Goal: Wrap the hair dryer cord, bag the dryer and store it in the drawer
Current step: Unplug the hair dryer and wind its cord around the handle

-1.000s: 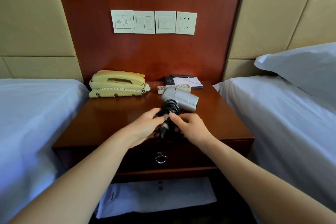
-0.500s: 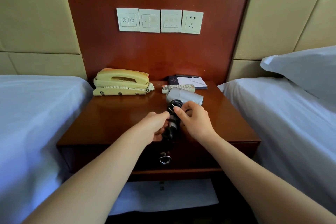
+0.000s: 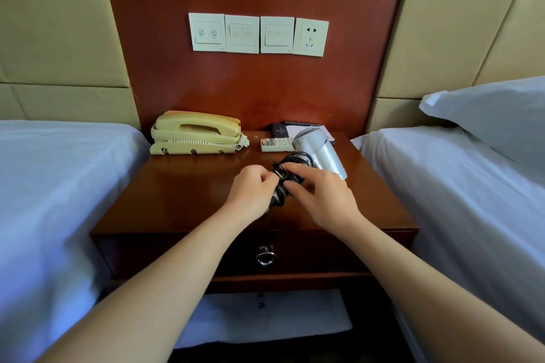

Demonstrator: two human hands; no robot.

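Note:
A silver hair dryer is held just above the wooden nightstand, its barrel pointing right and down. Its black cord is coiled around the handle. My left hand grips the lower end of the handle and the cord. My right hand pinches the black plug end of the cord against the coils. The drawer under the top is closed, with a round metal pull. No bag can be made out for certain.
A yellow telephone sits at the back left of the nightstand. A remote control and a notepad with a dark booklet lie at the back. Beds flank both sides. A white sheet lies on the shelf below. Switches and a socket are on the wall.
The dryer has risen and tilted, its barrel now pointing right. Both hands moved up and away from the front edge, with the right hand now pinching the plug against the coils.

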